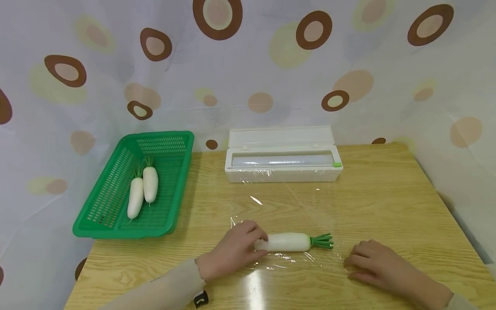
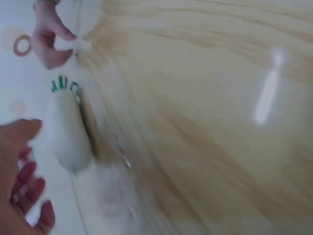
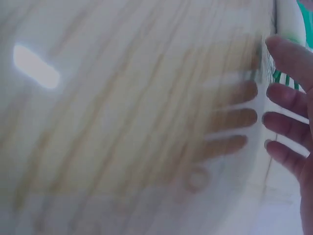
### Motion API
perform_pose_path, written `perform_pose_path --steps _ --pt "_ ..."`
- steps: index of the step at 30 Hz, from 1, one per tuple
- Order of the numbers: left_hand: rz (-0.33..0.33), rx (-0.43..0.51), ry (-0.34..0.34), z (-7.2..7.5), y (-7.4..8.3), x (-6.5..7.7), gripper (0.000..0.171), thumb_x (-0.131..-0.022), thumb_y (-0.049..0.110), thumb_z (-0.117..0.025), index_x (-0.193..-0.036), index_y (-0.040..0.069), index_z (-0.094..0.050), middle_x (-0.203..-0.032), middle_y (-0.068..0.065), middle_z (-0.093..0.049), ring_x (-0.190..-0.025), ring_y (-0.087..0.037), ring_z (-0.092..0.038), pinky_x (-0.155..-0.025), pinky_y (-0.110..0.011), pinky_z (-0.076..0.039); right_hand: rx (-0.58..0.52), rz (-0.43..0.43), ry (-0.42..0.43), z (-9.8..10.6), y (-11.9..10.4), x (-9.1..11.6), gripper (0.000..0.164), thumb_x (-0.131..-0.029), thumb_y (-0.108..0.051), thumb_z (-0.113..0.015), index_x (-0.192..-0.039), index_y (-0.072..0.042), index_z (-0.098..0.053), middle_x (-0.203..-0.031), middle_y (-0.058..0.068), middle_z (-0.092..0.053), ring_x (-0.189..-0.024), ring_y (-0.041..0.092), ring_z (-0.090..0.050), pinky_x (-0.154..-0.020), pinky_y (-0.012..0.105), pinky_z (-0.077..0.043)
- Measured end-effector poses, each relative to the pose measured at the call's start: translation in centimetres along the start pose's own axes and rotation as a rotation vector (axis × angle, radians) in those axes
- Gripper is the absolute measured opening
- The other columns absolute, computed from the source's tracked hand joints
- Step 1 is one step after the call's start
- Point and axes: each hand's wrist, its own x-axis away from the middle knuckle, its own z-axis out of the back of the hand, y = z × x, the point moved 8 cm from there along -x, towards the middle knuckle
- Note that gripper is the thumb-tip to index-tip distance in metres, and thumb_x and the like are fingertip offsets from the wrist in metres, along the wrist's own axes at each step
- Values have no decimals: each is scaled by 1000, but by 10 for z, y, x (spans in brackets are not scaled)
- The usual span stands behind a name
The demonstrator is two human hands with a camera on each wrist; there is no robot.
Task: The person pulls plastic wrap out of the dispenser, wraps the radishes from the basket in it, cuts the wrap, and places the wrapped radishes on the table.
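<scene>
A white radish (image 1: 288,242) with cut green stems lies crosswise on a sheet of clear plastic wrap (image 1: 286,206) near the front of the table. At its left end is my left hand (image 1: 237,249), overlapping the tip in the head view. The left wrist view shows this hand's fingers (image 2: 29,188) loosely bent and spread beside the radish. My right hand (image 1: 383,269) hovers low over the wood, to the right of the stems. Its fingers (image 3: 288,125) are separated and hold nothing, with their reflection on the tabletop.
A white wrap dispenser (image 1: 283,174) stands at the back, lid up, roll inside, the film drawn forward from it. On the left a green basket (image 1: 180,189) holds two more radishes (image 1: 135,197). A patterned curtain (image 1: 263,64) hangs behind the wooden table (image 1: 387,193).
</scene>
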Motion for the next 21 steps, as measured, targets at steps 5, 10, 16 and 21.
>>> perform_pose_path --steps 5,10,16,21 --pt "-201 -68 -31 6 -9 41 16 -91 32 -82 -101 22 -74 -98 10 -64 -93 -7 -58 -86 -24 -47 71 168 -39 -3 -14 -3 13 -104 -39 -64 -106 -30 -73 -104 -16 -64 -90 2 -57 -76 22 -45" --pt "-203 -87 -102 5 -21 64 17 -94 34 -78 -105 22 -73 -106 10 -66 -102 -8 -59 -88 -25 -46 168 179 -50 -5 -20 -9 39 -115 -35 -38 -99 -26 -72 -97 -15 -63 -86 3 -57 -75 25 -47" --pt "-245 -88 -108 6 -19 64 14 -95 33 -78 -103 22 -74 -106 11 -66 -100 -7 -60 -87 -25 -46 163 73 -38 -7 -15 -13 36 -114 -35 -37 -97 -24 -67 -94 -17 -57 -81 1 -51 -70 22 -43" --pt "-280 -137 -150 5 -17 64 10 -95 30 -77 -103 23 -75 -106 11 -67 -101 -7 -60 -88 -25 -47 68 4 -24 -5 -7 -11 13 -106 -38 -63 -106 -27 -69 -103 -21 -60 -86 -2 -54 -75 20 -45"
